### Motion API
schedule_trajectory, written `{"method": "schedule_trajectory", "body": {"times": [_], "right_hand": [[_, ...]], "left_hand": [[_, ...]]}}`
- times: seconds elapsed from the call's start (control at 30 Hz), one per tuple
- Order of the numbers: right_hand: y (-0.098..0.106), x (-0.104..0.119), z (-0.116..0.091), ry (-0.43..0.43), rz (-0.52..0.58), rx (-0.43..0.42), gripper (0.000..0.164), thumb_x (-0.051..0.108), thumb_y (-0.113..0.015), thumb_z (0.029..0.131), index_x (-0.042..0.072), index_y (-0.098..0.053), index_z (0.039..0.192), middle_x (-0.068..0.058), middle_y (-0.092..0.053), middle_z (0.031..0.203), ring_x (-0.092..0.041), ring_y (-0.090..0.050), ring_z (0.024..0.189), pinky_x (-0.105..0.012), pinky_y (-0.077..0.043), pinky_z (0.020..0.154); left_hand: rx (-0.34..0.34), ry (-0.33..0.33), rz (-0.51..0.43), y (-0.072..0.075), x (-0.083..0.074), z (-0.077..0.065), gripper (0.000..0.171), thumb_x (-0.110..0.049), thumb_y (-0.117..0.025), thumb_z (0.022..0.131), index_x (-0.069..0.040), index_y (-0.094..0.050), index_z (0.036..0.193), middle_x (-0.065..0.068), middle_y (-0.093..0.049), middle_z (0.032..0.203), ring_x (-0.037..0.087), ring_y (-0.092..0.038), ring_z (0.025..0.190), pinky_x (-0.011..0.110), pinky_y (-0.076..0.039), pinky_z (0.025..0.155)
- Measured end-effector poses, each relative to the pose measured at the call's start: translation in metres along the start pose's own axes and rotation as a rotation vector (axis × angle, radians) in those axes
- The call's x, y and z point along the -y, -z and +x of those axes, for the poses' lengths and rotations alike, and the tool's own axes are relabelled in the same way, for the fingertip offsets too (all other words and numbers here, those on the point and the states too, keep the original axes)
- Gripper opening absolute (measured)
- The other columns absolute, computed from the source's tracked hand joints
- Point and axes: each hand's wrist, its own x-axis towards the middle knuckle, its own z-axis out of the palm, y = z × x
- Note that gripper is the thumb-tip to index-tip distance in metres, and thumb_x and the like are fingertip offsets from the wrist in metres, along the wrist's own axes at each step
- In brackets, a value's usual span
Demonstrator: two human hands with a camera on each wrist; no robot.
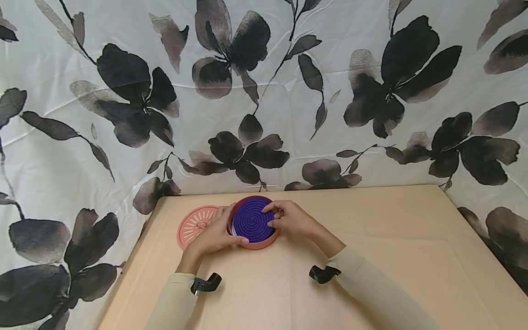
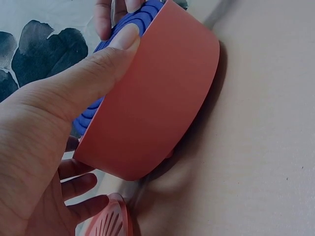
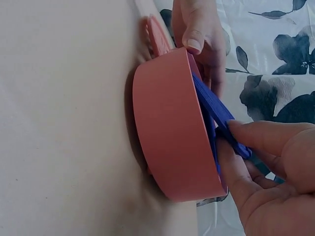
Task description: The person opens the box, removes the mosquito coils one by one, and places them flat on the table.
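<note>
A dark blue spiral mosquito coil [image 1: 252,220] lies in the mouth of a round coral-coloured tin [image 1: 260,246]. My left hand [image 1: 214,234] grips the tin at its left side; in the left wrist view its thumb [image 2: 106,61] reaches over the rim onto the coil. With thumb and fingers, my right hand [image 1: 290,219] pinches the coil's right edge. From the right wrist, the coil [image 3: 216,110] appears tilted, its pinched edge raised out of the tin [image 3: 170,128]. The tin's inside is mostly hidden beneath it.
Left of the tin lies a round coral lid [image 1: 191,224] with radiating slots, partly behind my left hand. All stand near the far edge of a light tan table [image 1: 371,238]. A white cloth with dark flowers [image 1: 288,137] hangs behind it.
</note>
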Motion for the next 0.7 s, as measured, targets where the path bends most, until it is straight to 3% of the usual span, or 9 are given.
{"method": "schedule_trajectory", "body": {"times": [0.27, 0.5, 0.7], "right_hand": [[-0.004, -0.002, 0.006, -0.021, 0.107, -0.044, 0.027, 0.004, -0.073, 0.092, 0.005, -0.071, 0.118, -0.009, -0.069, 0.11, -0.016, -0.066, 0.09, -0.026, -0.058, 0.079], [-0.009, 0.001, 0.004, -0.023, 0.126, -0.012, 0.034, 0.004, -0.075, 0.09, 0.002, -0.067, 0.124, -0.015, -0.068, 0.12, -0.02, -0.07, 0.097, -0.032, -0.059, 0.083], [-0.015, 0.006, 0.002, -0.036, 0.102, -0.035, 0.033, 0.005, -0.077, 0.089, 0.005, -0.069, 0.121, -0.011, -0.069, 0.109, -0.017, -0.067, 0.089, -0.029, -0.06, 0.078]], "left_hand": [[0.0, -0.014, 0.013, 0.0, 0.002, 0.0, 0.126, -0.068, -0.084, 0.067, -0.018, -0.019, 0.163, 0.01, -0.034, 0.15, 0.032, -0.035, 0.14, 0.06, -0.036, 0.113], [-0.001, -0.01, 0.008, -0.001, 0.002, -0.001, 0.126, -0.067, -0.084, 0.067, -0.019, -0.019, 0.163, 0.01, -0.035, 0.149, 0.032, -0.036, 0.139, 0.06, -0.037, 0.112], [-0.002, -0.001, 0.006, -0.001, 0.001, -0.003, 0.126, -0.067, -0.085, 0.067, -0.02, -0.019, 0.163, 0.01, -0.035, 0.149, 0.032, -0.036, 0.139, 0.06, -0.037, 0.112]]}}
